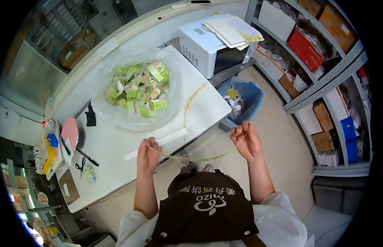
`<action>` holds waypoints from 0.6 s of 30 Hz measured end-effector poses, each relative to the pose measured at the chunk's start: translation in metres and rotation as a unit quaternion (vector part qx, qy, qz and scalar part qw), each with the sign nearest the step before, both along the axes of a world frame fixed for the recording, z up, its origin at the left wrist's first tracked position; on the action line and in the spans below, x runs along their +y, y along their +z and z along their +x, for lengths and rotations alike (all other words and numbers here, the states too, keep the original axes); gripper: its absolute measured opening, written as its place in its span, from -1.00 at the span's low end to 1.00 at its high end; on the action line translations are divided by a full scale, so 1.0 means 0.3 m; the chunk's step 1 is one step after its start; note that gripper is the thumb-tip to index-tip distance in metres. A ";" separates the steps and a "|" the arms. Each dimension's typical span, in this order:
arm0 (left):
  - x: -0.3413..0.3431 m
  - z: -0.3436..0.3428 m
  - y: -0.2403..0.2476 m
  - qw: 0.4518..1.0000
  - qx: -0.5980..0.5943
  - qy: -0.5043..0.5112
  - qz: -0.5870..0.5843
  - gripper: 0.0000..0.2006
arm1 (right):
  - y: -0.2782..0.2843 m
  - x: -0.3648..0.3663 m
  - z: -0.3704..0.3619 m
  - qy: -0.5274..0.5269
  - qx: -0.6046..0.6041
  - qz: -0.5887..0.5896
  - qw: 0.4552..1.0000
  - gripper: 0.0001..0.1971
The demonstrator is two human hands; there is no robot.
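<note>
A long, thin strip [212,159], pale with green marks, hangs in a sagging curve between my two hands in front of the dark apron. My left hand [148,158] pinches one end near the table's front edge. Out past the table, my right hand [247,143] pinches the other end, raised a little higher. The strip shows nearly edge-on, so its faces are mostly hidden. A flat white strip [171,137] lies on the table just beyond my left hand. Farther back, a large clear plastic bag [169,117] sits open, holding many green-and-white printed paper bands [138,88].
A white microwave [206,45] with papers on top stands at the back. A blue bin [254,96] with rubbish is beside the white table [113,164]. Scissors [80,165], a black-handled tool [88,157] and a pink round board [69,133] lie leftward. Loaded metal shelves [298,106] line the right.
</note>
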State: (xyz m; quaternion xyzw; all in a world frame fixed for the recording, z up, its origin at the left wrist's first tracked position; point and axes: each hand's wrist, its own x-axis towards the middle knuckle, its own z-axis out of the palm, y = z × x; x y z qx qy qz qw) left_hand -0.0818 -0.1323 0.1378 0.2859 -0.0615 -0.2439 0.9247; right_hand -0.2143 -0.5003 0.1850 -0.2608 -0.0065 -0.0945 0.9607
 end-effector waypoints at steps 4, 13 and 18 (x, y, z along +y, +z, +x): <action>-0.166 -0.039 0.102 0.990 0.074 -0.065 -0.101 -0.79 | -0.011 0.005 -0.091 0.016 0.008 -0.020 1.000 -0.75; -0.370 -0.157 0.321 0.943 -0.092 -0.191 0.258 -0.74 | 0.066 0.057 -0.236 0.062 0.084 -0.181 0.978 -0.63; -0.390 -0.162 0.388 0.903 -0.123 -0.185 0.369 -0.82 | 0.046 0.113 -0.206 0.051 0.157 -0.254 0.953 -0.52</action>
